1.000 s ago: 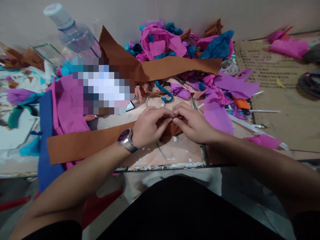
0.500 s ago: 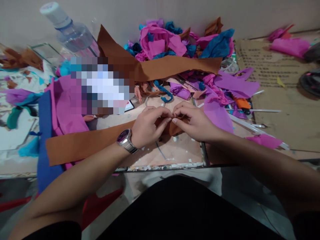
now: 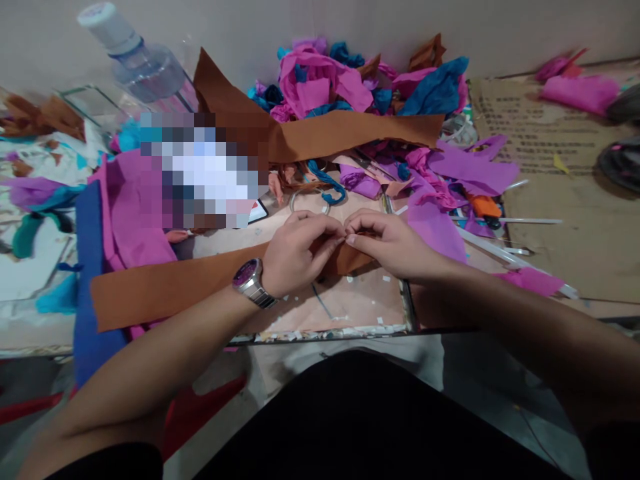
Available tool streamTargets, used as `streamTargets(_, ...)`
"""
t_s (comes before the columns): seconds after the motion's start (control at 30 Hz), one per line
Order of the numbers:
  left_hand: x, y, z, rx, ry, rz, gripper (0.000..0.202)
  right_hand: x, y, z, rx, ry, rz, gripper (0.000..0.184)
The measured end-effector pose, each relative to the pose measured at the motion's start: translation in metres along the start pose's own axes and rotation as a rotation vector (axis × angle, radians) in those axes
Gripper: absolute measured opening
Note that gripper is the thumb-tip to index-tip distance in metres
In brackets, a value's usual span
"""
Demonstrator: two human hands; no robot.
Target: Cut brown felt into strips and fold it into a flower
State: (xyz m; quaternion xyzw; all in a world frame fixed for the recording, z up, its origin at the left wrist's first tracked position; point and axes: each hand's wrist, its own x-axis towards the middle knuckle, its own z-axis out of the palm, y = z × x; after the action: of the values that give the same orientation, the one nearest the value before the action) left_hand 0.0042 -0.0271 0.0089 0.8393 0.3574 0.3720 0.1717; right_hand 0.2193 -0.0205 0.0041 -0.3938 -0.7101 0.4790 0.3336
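Note:
A long strip of brown crepe paper (image 3: 165, 287) lies across the work board (image 3: 350, 313) from the left edge to the middle. My left hand (image 3: 295, 253), with a wristwatch, pinches the strip's right end. My right hand (image 3: 390, 243) meets it fingertip to fingertip and pinches the same bunched end of brown paper. Both hands are closed on the paper, and the fold between them is mostly hidden by my fingers.
A heap of pink, purple, blue and brown paper scraps (image 3: 360, 87) fills the back. A second brown strip (image 3: 340, 133) crosses it. A water bottle (image 3: 140, 60) lies at back left, a wire ring (image 3: 309, 199) sits behind my hands, white sticks (image 3: 500, 247) and cardboard (image 3: 565, 200) at right.
My hands have shifted very slightly while working the brown paper's end between the fingertips. Nothing else has moved.

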Motion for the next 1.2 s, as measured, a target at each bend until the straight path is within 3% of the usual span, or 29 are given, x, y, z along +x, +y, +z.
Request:
streamTargets(0.2,-0.0015,-0.0031,0.0019,0.05,-0.005,-0.001,0.007,-0.0014,0.0013,-0.0033,-0.161,0.009,-0.102,0.008)
streamTargets(0.53,0.0002,0.0001,0.0006,0.044,-0.017,0.036,0.005,-0.0039,-0.0008,0.0019,-0.228,-0.014,-0.107,0.013)
streamTargets(0.7,-0.0032,-0.0059,0.0022,0.138,-0.031,0.123,0.01,-0.0028,-0.0026,0.0048,-0.044,-0.026,0.074,0.013)
streamTargets(0.83,-0.004,-0.0083,0.0007,0.183,-0.032,0.111,0.011,-0.0022,-0.0002,0.0044,0.143,-0.019,0.207,0.02)
streamTargets(1.07,0.0006,-0.0025,-0.0035,0.097,0.004,-0.002,0.006,-0.0027,0.0023,0.0,-0.142,0.068,-0.062,0.013)
streamTargets(1.2,0.0007,-0.0006,-0.005,-0.038,-0.048,-0.129,0.019,-0.0034,0.004,-0.0006,-0.209,0.118,-0.156,0.008)
